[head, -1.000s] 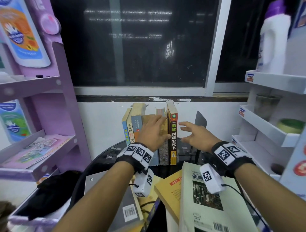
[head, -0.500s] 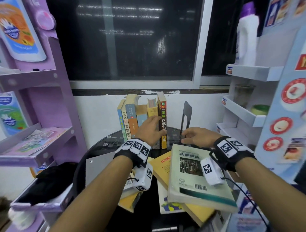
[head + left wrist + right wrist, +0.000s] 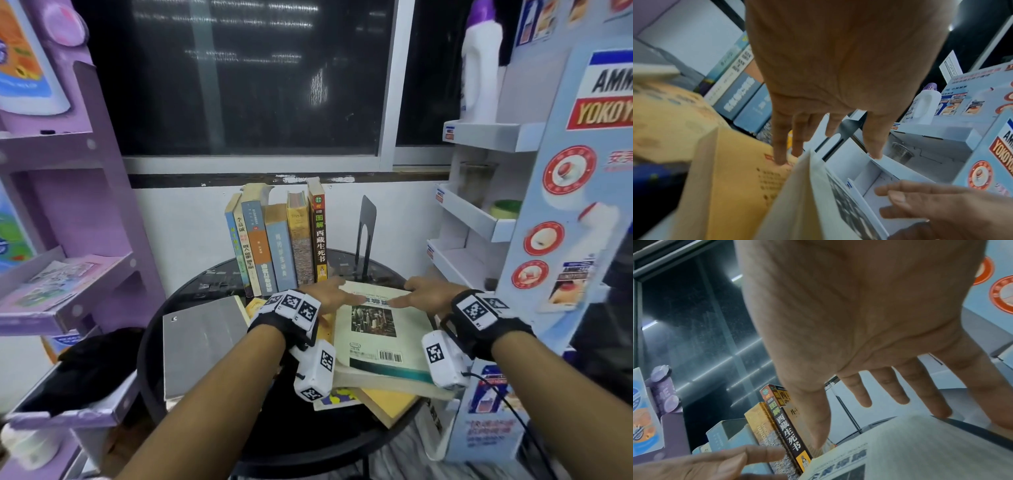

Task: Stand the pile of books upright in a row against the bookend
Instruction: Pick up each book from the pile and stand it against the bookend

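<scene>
Behind the round black table is a dark window, with display shelves on both sides. Six books stand upright in a row at the table's 12 o'clock, and the black bookend stands a little apart at 1 o'clock. On the pale green book topping the pile, the left hand and right hand rest with straight, spread fingers at its far corners.
</scene>
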